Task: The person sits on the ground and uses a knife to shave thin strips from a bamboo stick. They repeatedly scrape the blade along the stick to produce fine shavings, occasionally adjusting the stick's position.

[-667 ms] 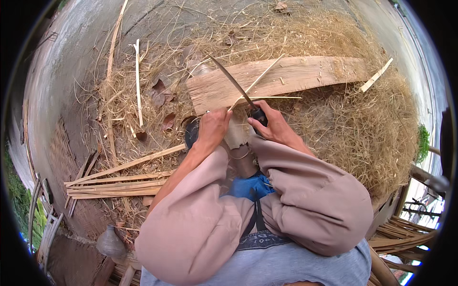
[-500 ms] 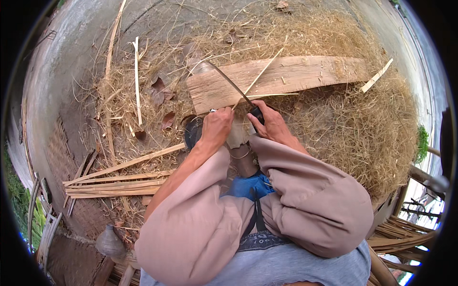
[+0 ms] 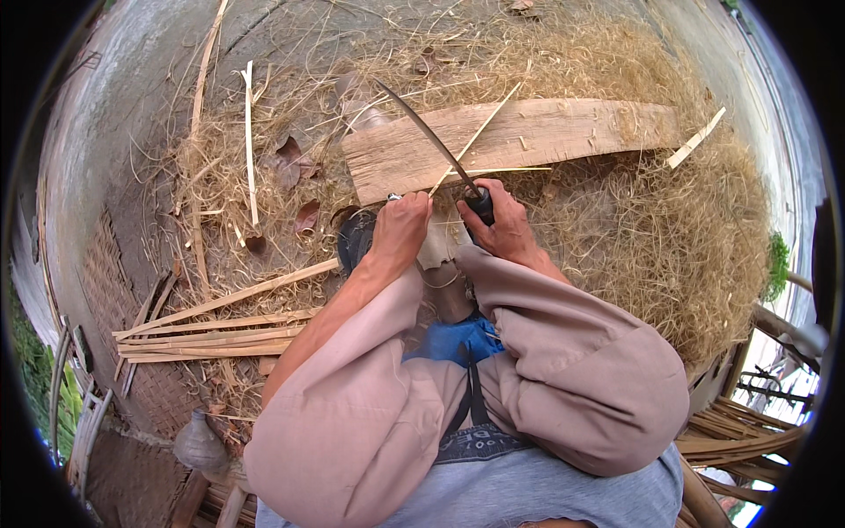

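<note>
My right hand (image 3: 503, 227) is wrapped round the black handle of a knife (image 3: 426, 132), whose long, slightly curved dark blade slants away to the far left. Closed in a fist just left of it, my left hand (image 3: 401, 231) grips the near end of a thin pale wooden strip (image 3: 489, 121). The strip runs forward and right, passing beside the blade near the handle and over a wide wooden board (image 3: 607, 129). Both hands are between my knees, at the board's near edge. What lies inside the left fist is hidden.
Curly shavings (image 3: 651, 229) cover the ground around the board, thickest at right. Several long split strips (image 3: 220, 345) lie at left, near a grey bottle-shaped vessel (image 3: 202, 447). Dry leaves (image 3: 289, 162) and a loose pale strip (image 3: 250, 145) lie at far left.
The knife has moved slightly away from me, and its blade now points more steeply forward. The thin strip's far end has shifted slightly toward me and left. My left hand has barely moved.
</note>
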Demonstrator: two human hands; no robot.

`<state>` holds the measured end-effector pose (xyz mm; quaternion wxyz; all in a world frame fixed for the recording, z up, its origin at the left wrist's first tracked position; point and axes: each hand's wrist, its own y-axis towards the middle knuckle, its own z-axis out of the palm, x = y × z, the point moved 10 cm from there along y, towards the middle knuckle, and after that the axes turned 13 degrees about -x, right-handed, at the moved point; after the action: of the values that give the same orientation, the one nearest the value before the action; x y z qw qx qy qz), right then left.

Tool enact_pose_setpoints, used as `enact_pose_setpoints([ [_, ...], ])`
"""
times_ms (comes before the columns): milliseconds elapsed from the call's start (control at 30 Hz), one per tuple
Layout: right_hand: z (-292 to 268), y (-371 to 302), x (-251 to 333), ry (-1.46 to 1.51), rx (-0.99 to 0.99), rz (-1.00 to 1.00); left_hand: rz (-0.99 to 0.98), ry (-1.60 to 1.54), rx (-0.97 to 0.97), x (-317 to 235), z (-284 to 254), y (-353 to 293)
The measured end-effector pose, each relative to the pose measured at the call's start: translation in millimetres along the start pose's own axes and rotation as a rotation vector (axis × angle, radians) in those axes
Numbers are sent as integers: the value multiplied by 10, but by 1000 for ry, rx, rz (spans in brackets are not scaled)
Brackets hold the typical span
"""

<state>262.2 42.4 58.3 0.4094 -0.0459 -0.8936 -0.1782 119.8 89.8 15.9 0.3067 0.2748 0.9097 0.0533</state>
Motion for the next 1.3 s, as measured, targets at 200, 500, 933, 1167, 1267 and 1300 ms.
enact_pose_setpoints([
  [200, 215, -85, -367, -170, 192, 122, 23, 12, 18, -2, 42, -15],
  [500, 88, -84, -128, -34, 23, 11, 8, -11, -2, -18, -4, -5],
  [933, -30, -14, -41, -33, -104, -91, -34, -27, 45, 19, 13, 10],
  [1167, 195, -112, -354, -189, 53, 27, -11, -18, 45, 1, 18, 16],
  [1267, 96, -82, -180, -87, -25, -3, -14, -24, 32, 12, 9, 26],
  [1300, 72, -73, -136, -70, -44, -22, -17, -30, 29, 9, 5, 28],
])
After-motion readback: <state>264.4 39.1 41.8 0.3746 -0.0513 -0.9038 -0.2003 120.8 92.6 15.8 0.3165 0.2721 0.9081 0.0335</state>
